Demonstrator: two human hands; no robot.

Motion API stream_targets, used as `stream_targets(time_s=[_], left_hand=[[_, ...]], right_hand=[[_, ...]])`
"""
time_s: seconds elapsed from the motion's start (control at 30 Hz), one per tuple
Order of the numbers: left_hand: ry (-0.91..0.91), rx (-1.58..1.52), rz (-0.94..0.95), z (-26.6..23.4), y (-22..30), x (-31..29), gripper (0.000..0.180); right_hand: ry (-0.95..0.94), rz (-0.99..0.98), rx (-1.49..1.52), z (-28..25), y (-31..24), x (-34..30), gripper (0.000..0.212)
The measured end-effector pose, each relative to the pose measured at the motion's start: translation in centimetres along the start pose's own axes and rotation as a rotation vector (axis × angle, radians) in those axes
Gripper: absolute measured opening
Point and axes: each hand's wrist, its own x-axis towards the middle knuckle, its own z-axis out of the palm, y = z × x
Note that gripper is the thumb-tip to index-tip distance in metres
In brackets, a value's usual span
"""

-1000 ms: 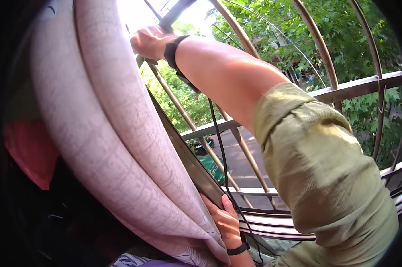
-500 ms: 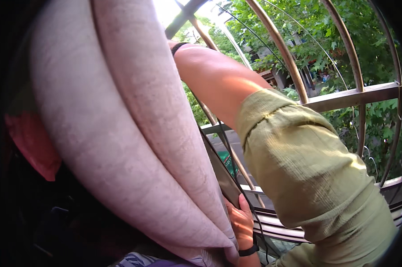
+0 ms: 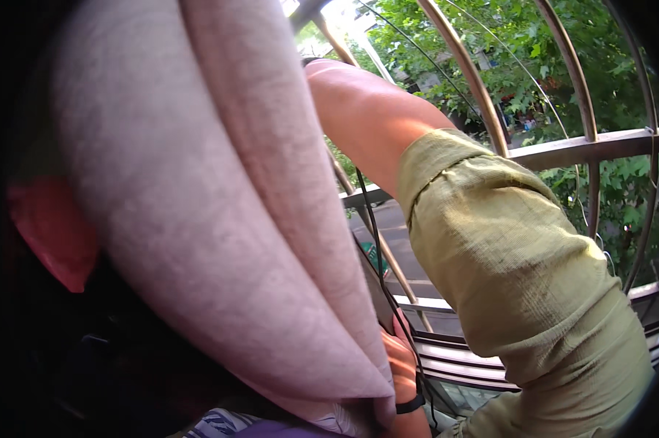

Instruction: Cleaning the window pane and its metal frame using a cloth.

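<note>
A large pale pink cloth (image 3: pixel 220 241) hangs in long thick folds close in front of me, covering the left and middle of the view. My right arm, in a rolled olive-green sleeve (image 3: pixel 504 248), reaches up and left past it; the right hand is hidden behind the cloth. Low down, my left hand (image 3: pixel 399 358), with a black wristband (image 3: pixel 410 405), lies against the cloth's right edge. Its thumb points up beside a dark flat panel (image 3: pixel 369 255), and its other fingers are hidden, so whether it grips anything does not show. A thin black cord (image 3: pixel 379 248) runs down past this hand.
Curved metal bars (image 3: pixel 468 66) and a crossrail (image 3: pixel 592 148) form a cage on the right, with slats (image 3: pixel 468 365) low down. Leafy trees (image 3: pixel 431 36) and a road stand beyond. A red piece (image 3: pixel 55 233) shows at the dark left. Striped fabric (image 3: pixel 223 423) lies at the bottom.
The cloth's folds have shifted right and now cover more of the panel and of my left hand. My right forearm appears slightly farther right and higher.
</note>
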Motion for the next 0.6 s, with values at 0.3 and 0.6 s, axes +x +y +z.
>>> stream_targets(time_s=[0.3,0.6], left_hand=[[-0.198,-0.335,-0.081,-0.4,1.1,0.0,0.064],[-0.116,-0.380,0.014,-0.6,-0.7,-0.7,0.070]], right_hand=[[0.596,-0.143,0.166,1.1,2.7,-3.6,0.013],[-0.275,0.204,0.769,-10.3,-1.6,-10.1,0.034]])
